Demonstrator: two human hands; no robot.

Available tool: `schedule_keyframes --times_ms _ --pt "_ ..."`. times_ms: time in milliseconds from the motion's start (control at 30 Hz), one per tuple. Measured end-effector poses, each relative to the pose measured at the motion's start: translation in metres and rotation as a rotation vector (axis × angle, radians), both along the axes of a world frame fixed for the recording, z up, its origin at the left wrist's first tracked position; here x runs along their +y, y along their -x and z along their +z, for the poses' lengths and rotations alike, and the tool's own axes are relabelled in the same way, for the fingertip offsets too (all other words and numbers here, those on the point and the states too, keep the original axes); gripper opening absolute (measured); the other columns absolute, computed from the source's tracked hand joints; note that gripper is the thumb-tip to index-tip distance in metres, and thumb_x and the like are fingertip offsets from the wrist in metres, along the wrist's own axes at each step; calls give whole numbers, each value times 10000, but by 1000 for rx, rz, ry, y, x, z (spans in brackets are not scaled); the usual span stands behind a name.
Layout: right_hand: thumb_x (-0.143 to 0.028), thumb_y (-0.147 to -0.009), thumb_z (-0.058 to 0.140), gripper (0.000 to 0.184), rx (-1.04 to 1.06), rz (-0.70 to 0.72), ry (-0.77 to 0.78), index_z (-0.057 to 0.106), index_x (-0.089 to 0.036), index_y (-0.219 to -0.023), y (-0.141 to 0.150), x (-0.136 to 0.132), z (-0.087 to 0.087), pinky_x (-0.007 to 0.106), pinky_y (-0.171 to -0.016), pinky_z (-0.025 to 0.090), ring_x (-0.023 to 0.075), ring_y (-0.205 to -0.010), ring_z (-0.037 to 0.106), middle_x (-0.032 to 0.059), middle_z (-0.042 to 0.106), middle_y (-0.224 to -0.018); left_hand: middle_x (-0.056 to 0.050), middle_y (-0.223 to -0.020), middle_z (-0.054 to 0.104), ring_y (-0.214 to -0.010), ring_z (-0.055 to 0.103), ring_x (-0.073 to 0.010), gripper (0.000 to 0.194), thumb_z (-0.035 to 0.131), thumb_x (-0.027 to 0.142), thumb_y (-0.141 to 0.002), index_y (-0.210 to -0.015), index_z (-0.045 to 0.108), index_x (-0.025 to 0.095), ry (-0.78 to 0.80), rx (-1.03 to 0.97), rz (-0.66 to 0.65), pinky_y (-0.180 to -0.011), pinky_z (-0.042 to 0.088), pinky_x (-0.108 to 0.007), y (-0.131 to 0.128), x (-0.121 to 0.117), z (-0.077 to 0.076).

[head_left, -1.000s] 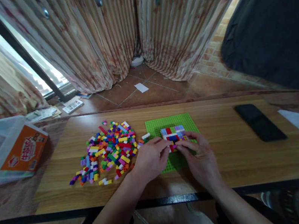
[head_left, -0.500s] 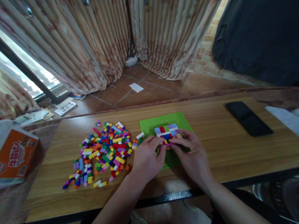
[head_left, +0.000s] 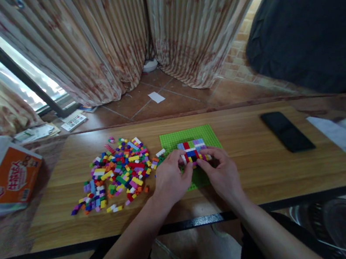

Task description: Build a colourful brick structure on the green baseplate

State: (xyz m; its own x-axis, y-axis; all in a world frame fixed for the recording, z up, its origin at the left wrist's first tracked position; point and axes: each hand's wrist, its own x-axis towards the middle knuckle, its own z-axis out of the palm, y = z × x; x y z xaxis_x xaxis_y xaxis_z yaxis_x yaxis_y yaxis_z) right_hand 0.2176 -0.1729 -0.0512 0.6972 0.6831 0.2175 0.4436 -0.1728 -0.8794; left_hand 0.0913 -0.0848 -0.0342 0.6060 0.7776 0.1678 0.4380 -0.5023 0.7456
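Note:
A small block of joined coloured bricks (head_left: 192,149) stands on a green baseplate (head_left: 189,135) in the middle of the wooden table (head_left: 260,172). My left hand (head_left: 172,179) and my right hand (head_left: 221,172) meet at the block's near edge, fingers curled and pinching it from both sides. Their fingertips hide the lower rows of the block. A heap of several loose coloured bricks (head_left: 118,171) lies just left of my left hand. One white brick (head_left: 161,152) rests at the baseplate's left edge.
A black phone (head_left: 287,131) lies on the table to the right, with white papers (head_left: 343,134) beyond it. A clear plastic bin holding an orange box (head_left: 8,177) sits at far left. Curtains (head_left: 105,39) and a tiled floor lie behind the table; a dark bag (head_left: 309,31) hangs at right.
My hands have stayed pressed on the brick block, fingers shifting slightly closer together. The view has drifted a little, so everything sits slightly left and higher in the picture.

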Motion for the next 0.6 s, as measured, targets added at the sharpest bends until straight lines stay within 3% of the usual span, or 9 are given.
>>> schedule_keyframes --times_ms 467,600 --pt "-317 -811 661 174 -50 -46 0 723 -213 -936 4 6 2 440 -916 485 242 -1029 617 95 653 -1059 52 -643 612 -579 570 -128 184 651 184 -768 -945 607 209 214 1 141 -568 384 -251 -12 -1 6" --pt "-325 -796 675 182 -19 -30 -1 733 -219 -933 3 5 1 447 -928 480 245 -1044 613 89 654 -1067 55 -645 607 -581 561 -123 190 651 179 -769 -950 600 204 240 -37 122 -574 382 -250 -10 0 4"
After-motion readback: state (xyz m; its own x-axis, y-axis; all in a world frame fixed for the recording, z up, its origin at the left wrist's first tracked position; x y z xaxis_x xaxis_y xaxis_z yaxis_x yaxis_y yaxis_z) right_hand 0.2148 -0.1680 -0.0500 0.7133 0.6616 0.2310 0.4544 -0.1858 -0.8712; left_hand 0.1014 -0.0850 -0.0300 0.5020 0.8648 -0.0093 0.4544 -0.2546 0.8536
